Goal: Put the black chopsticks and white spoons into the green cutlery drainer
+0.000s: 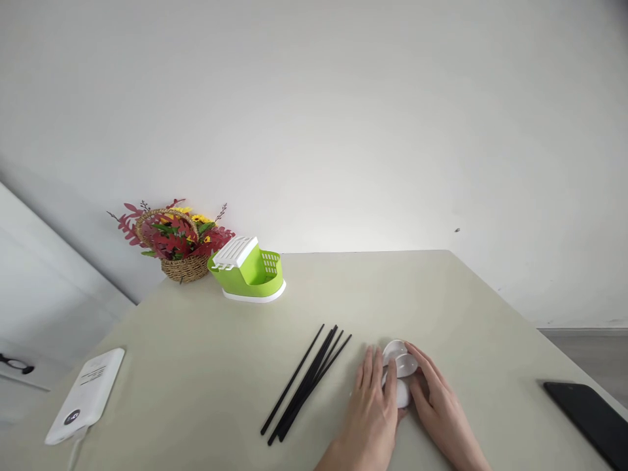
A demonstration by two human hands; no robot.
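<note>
Several white soup spoons [405, 364] lie bunched together on the table at the lower right, their bowls overlapping. My left hand [371, 409] reaches over them from the left, long fingers across the handles and the thumb by the nearest white bowl. On the other side my right hand [438, 407] curls its index finger and thumb around the spoons' right edge. Part of the spoons is hidden under my left fingers. Left of the hands, several black chopsticks [310, 383] lie in a loose slanting bundle, apart from both hands.
A green utensil holder [245, 278] with a white lid and base stands at the back left, beside a wicker basket of artificial flowers [184, 267]. A white power bank [87, 392] with a cable lies left. A black phone [589, 415] lies near the table's right edge.
</note>
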